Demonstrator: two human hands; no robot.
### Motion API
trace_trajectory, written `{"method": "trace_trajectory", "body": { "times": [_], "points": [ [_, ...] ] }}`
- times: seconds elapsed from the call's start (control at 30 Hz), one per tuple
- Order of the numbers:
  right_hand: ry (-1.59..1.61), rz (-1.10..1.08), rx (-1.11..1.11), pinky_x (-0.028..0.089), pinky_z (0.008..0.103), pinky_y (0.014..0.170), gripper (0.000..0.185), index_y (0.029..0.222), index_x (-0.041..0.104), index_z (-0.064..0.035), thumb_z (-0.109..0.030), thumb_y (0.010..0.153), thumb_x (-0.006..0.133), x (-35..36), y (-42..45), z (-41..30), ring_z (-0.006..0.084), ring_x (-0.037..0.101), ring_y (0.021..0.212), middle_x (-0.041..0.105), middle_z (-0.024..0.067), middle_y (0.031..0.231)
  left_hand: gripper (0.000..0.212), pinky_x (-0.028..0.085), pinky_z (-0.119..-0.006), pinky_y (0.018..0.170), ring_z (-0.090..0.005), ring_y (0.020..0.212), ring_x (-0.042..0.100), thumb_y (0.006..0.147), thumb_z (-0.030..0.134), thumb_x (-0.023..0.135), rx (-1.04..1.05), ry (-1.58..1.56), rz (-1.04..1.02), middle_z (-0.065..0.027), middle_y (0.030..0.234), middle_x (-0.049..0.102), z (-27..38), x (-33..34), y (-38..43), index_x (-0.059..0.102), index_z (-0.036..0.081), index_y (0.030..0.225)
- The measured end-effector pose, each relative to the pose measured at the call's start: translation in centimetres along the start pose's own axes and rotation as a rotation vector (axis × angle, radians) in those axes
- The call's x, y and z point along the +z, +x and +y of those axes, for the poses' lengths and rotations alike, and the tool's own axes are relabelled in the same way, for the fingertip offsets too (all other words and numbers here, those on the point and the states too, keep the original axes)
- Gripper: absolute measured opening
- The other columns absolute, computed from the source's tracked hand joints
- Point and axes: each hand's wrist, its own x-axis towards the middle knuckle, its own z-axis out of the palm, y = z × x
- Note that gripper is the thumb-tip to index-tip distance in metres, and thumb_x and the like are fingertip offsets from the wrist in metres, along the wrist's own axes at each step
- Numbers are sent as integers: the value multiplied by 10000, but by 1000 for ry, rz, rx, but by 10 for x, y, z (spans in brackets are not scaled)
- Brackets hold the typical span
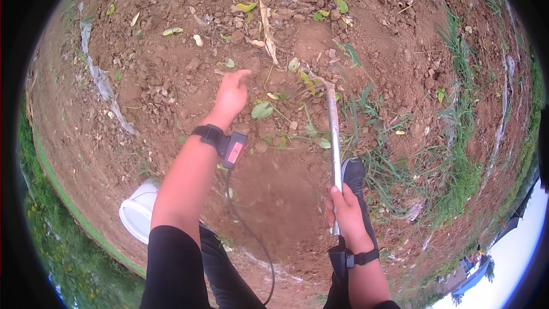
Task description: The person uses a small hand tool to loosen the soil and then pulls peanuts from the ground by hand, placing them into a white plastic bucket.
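My right hand [346,210] grips the lower end of a silver metal tube handle. It belongs to a small hand rake [333,120], whose bent head and thin tines rest on loose brown soil, among cut leaves. My left hand [231,94] is low over the soil, left of the rake head, index finger stretched to the right. Its palm and other fingers are hidden, so whether it holds anything does not show. Beyond it lie a pale peanut pod [198,40] and a dry stalk [266,17]. A green leaf [262,110] is just right of my left wrist.
A white plastic bucket [136,212] stands at the lower left, partly behind my left arm. Torn plastic film [101,79] runs along the soil on the left. Grass [461,137] grows on the right. My shoe [353,176] is beside the rake handle. A cable [253,231] hangs from the left wrist device.
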Motion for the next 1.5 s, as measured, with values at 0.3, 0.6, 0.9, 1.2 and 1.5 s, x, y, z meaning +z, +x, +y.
{"method": "trace_trajectory", "body": {
  "times": [0.3,0.6,0.9,1.2,1.5],
  "points": [
    [37,-62,52,326,220,361,185,937,483,-60,-237,913,437,0,11,-16,82,415,402,447,-9,583,161,465,-414,744,-294,885,564,782,154,539,67,566,96,-109,1047,498,19,18,93,555,110,936],
    [8,5,51,331,236,335,184,904,442,-61,-244,908,430,9,18,-17,87,393,380,406,-9,564,276,465,-442,741,-340,857,592,832,264,436,-300,493,444,-162,963,598,11,-57,93,497,109,1052],
    [-137,7,-12,329,237,335,187,881,430,-69,-244,929,386,18,26,0,104,391,377,416,5,568,322,475,-435,740,-343,888,585,783,226,554,-379,662,317,-168,1036,541,-6,-86,107,410,84,1033],
    [-80,8,-20,326,242,333,177,871,420,-73,-242,921,399,24,23,-8,100,384,384,406,-2,560,244,480,-418,743,-329,891,593,815,115,452,-320,738,123,-165,1020,556,-19,-99,66,430,87,1056],
    [-132,79,-117,287,230,320,221,830,455,-92,-281,927,394,21,18,1,76,341,360,373,-24,523,327,459,-413,643,-313,707,599,819,352,534,-345,91,423,-165,767,603,-21,-104,-8,492,33,878]
  ]
}}
